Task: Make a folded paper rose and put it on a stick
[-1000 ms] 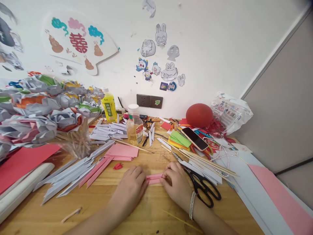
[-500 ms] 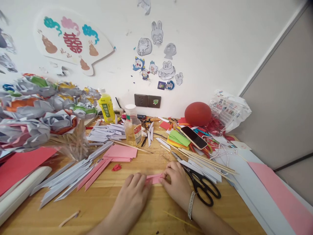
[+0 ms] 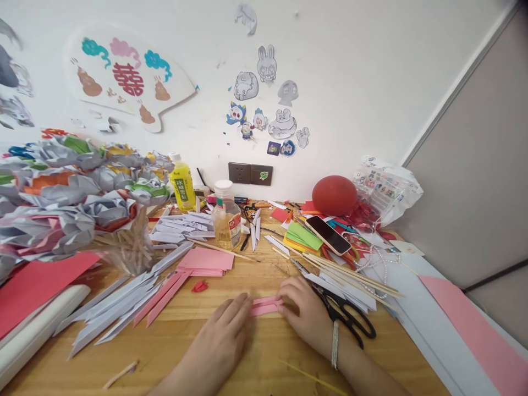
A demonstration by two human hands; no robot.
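Note:
A small folded pink paper strip (image 3: 265, 306) lies flat on the wooden table (image 3: 247, 357) between my two hands. My left hand (image 3: 225, 330) rests palm down with its fingers stretched out, the fingertips on the strip's left end. My right hand (image 3: 307, 311), with a beaded bracelet at the wrist, presses the strip's right end with curled fingers. Black scissors (image 3: 348, 319) lie just right of my right hand.
Folded grey and pink paper strips (image 3: 124, 300) fan out at left, below a heap of paper flowers (image 3: 61, 187). A glue bottle (image 3: 226, 217), yellow drink bottle (image 3: 182, 184), pink sheets (image 3: 205, 259), phone (image 3: 328, 234), bamboo skewers (image 3: 350, 272), red ball (image 3: 334, 195) crowd the back.
My left hand has slid down and left off the strip, so more of the pink strip shows. My right hand shifted slightly right, still pressing its end.

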